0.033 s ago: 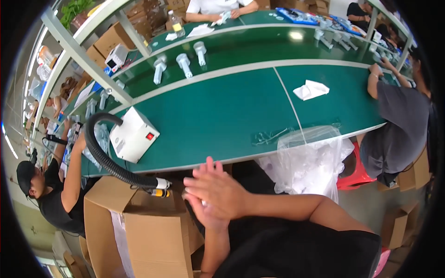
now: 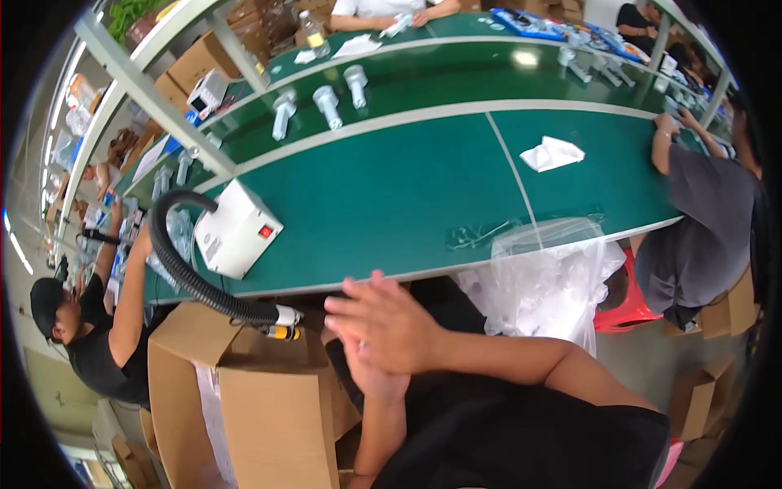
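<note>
table green | box unit white, red switch | hose black | carton brown

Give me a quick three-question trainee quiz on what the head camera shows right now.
1. True or false: the right hand lies over the left hand, palms pressed together, holding nothing.
2. What is the black hose attached to? A) the white box on the green table B) the red stool C) the cardboard box
3. Fill in: the crumpled white cloth lies on the ____ table.

Key: 1 true; 2 A; 3 green.
</note>
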`<state>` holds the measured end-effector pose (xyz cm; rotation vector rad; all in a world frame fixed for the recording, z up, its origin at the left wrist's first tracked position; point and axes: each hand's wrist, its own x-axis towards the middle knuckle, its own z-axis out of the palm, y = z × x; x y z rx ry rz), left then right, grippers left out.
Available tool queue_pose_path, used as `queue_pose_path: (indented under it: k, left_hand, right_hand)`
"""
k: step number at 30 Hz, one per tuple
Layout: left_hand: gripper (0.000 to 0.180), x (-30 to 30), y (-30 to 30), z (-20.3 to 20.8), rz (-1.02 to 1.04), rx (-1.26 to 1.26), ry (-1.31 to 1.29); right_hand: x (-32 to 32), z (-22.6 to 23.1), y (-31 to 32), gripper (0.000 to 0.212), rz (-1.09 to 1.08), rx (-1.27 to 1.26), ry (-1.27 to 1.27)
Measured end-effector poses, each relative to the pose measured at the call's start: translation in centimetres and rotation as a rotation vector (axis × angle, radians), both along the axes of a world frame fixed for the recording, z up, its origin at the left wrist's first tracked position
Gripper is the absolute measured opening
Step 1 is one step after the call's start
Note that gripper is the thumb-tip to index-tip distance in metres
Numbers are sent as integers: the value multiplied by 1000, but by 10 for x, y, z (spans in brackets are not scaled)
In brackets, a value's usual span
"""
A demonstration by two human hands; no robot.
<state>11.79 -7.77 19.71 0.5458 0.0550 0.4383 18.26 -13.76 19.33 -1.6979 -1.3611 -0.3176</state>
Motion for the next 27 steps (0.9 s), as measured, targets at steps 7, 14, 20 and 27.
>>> queue_pose_path:
  k: [7, 14, 20, 27]
  left_hand:
    - [57, -8, -4, -13, -183, -62, 33]
    - [59, -13, 2, -10, -108, -239, 17]
    - [66, -4, 5, -11, -53, -107, 32]
    - [59, -22, -32, -29, -162, 49, 116]
  right_hand:
    - [50, 14, -11, 11, -239, -88, -180]
    - [32, -4, -19, 38, -135, -138, -171]
    - [-18, -11, -34, 60, 132, -102, 25]
    - [9, -11, -34, 49, 117, -113, -131]
